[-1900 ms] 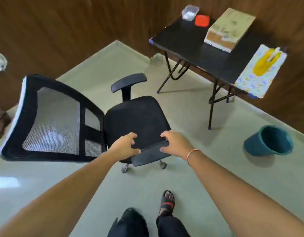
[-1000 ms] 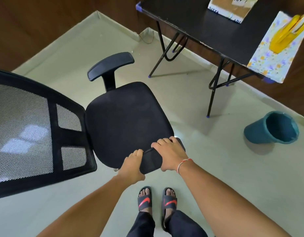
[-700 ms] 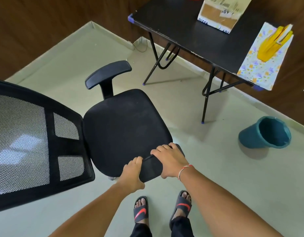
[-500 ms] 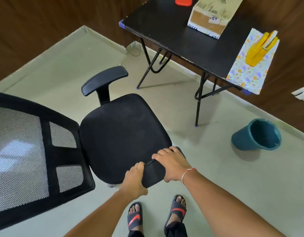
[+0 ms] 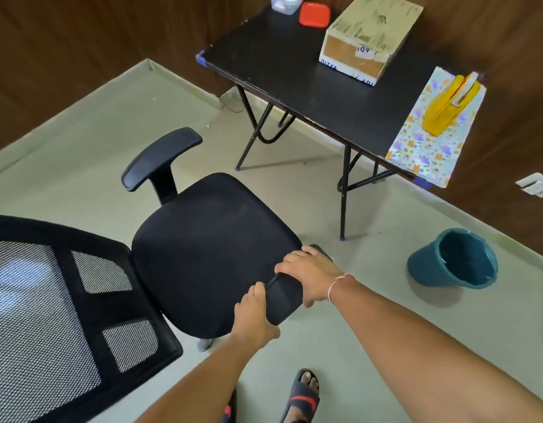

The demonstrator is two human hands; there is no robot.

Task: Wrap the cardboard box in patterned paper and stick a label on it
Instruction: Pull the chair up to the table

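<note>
Since half a second ago our view has tipped up a little: the whole cardboard box [image 5: 367, 38] now shows, along with a red lid [image 5: 314, 14] and a clear container [image 5: 287, 2] at the far edge of the table [image 5: 297, 77]. The office chair [image 5: 209, 248] sits much as it did, and our grip has not changed. Our left hand [image 5: 254, 315] curls round the near end of the chair's armrest [image 5: 284, 296]; our right hand [image 5: 309, 276] clamps over the same armrest farther along, fingers wrapped over its top.

Between us and the table stands the chair, its mesh back to our left and its seat turned toward the table. A teal bin [image 5: 453, 259] leans on the floor at the right, near the table's leg. One sandalled foot [image 5: 303, 392] shows at the bottom.

The box lies flat on the table's far side, its long axis running away from us and slightly right, a short end facing us. The patterned paper [image 5: 428, 141] hangs over the table's right corner, well apart from the box, with a yellow tape dispenser [image 5: 447, 105] lying on it.
</note>
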